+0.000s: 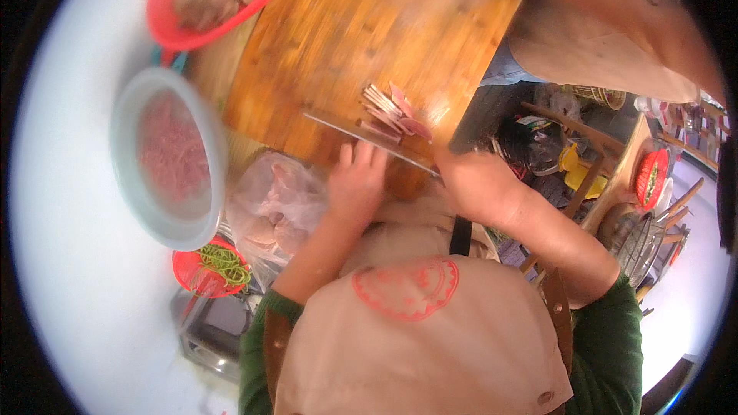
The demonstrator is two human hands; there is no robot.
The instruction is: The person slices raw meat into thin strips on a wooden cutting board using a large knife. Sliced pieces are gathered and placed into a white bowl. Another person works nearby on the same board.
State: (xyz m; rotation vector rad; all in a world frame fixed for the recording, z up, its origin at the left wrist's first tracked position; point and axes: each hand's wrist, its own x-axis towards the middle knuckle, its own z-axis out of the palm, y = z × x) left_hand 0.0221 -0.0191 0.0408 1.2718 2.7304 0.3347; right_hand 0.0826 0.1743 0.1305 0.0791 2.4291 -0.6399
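My right hand [484, 187] is closed round the handle end of a kitchen knife [341, 129]; motion blurs it slightly. The blade stands edge-down on a wooden cutting board [323, 46], seen almost along its spine. On the near side of the blade, my left hand [356, 190] lies palm down at the board's front edge. Its fingertips reach up to the blade, and whatever is under them is hidden. Beyond the knife lies a small pile of thin reddish meat slices [392, 109] with pale edges.
A red plastic basin [265, 8] of brownish food and a pale tub [128, 173] of pink shredded meat stand left. Nearer are a plastic bag [253, 193] with pale pieces and a red basket [184, 276] of green strips. Another person's arm [599, 0] reaches over the board's far right.
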